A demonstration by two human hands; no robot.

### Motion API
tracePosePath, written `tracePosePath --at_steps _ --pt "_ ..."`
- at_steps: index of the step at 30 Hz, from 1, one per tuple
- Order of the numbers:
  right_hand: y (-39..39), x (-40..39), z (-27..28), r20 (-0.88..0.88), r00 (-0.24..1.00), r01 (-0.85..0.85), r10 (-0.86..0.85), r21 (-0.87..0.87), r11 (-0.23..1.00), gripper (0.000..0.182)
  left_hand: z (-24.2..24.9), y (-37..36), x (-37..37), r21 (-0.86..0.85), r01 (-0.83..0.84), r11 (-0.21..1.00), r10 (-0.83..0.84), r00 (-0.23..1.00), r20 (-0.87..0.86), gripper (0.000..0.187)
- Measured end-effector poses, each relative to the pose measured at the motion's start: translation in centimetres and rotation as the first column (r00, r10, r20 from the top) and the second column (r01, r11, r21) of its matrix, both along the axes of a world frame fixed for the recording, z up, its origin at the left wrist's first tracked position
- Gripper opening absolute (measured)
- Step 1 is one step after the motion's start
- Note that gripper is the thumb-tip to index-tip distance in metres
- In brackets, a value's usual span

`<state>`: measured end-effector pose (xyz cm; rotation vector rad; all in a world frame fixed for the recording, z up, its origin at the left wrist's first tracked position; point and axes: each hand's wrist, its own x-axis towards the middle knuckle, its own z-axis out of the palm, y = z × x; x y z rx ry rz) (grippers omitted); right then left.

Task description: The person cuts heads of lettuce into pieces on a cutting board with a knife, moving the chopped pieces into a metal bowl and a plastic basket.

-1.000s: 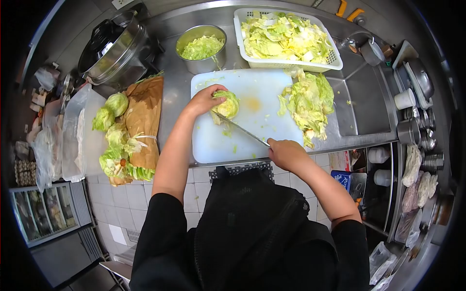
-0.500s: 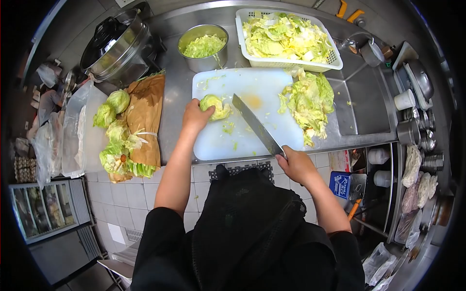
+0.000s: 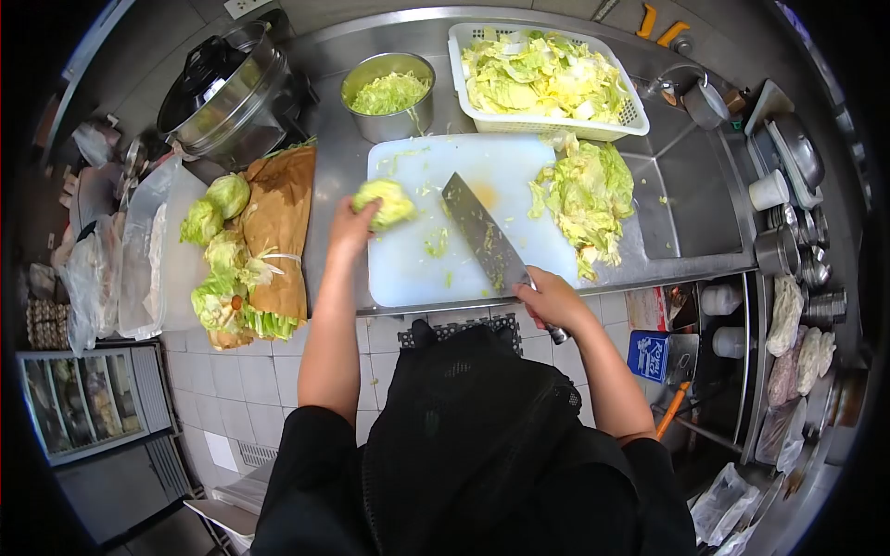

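Left hand (image 3: 350, 225) clamped on lettuce chunk (image 3: 384, 201) at cutting board (image 3: 417, 269) edge; right hand (image 3: 549, 301) gripping cleaver (image 3: 484, 241), blade flat over board

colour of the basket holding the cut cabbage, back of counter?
White: a slotted plastic basket, seen best in the head view, the only one.

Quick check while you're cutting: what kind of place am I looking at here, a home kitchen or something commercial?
Most likely a commercial kitchen. A long stainless steel counter with a built-in sink, a big lidded steel pot, and bulk prep: a white basket heaped with cut cabbage beside the cutting board.
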<state>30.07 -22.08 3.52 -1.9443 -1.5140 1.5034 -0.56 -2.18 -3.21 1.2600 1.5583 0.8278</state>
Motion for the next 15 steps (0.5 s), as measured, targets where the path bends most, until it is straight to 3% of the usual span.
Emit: tracePosePath --at_steps 2,4,5,7,9,10,12,13,15 --pt "-0.6 0.0 0.9 0.066 0.997 0.044 -0.044 0.009 0.999 0.035 1.4 0.6 -2.3 0.054 -0.120 0.991 0.111 0.983 0.149 0.048" --pt "-0.6 -0.5 1.1 0.142 0.979 -0.163 0.149 0.095 0.982 0.033 5.0 0.8 -3.9 0.105 -0.177 0.979 0.150 0.963 0.224 0.045" --pt "-0.2 -1.4 0.7 0.142 0.979 -0.160 0.145 0.097 0.982 0.033 6.3 1.1 -4.3 0.133 -0.181 0.974 0.144 0.958 0.249 0.044" --pt "1.1 -4.1 -1.3 0.289 0.871 -0.452 0.396 0.160 0.878 0.033 8.8 1.2 -3.9 0.160 -0.163 0.974 0.115 0.955 0.273 0.045" --pt "3.0 -5.8 -4.4 0.298 0.891 -0.432 0.343 0.324 0.842 0.033 9.6 1.3 -3.3 0.200 -0.175 0.964 0.095 0.930 0.356 0.045" --pt "4.2 -6.1 -4.0 0.299 0.892 -0.429 0.339 0.323 0.844 0.033 9.6 1.3 -3.1 0.198 -0.174 0.965 0.095 0.930 0.356 0.044" --pt "6.7 -6.0 -3.0 0.058 0.996 -0.079 0.074 0.083 0.993 0.035 9.0 0.9 -3.1 0.186 -0.123 0.975 0.059 0.946 0.319 0.043" --pt "7.2 -5.2 -3.1 0.060 0.996 -0.075 0.071 0.081 0.994 0.035 8.5 0.5 -3.1 0.173 -0.079 0.982 0.027 0.959 0.283 0.042" --pt "7.1 -2.4 -3.6 0.087 0.983 0.147 -0.162 0.165 0.975 0.038 7.2 -0.3 -3.2 0.161 -0.070 0.985 0.024 0.963 0.268 0.041"
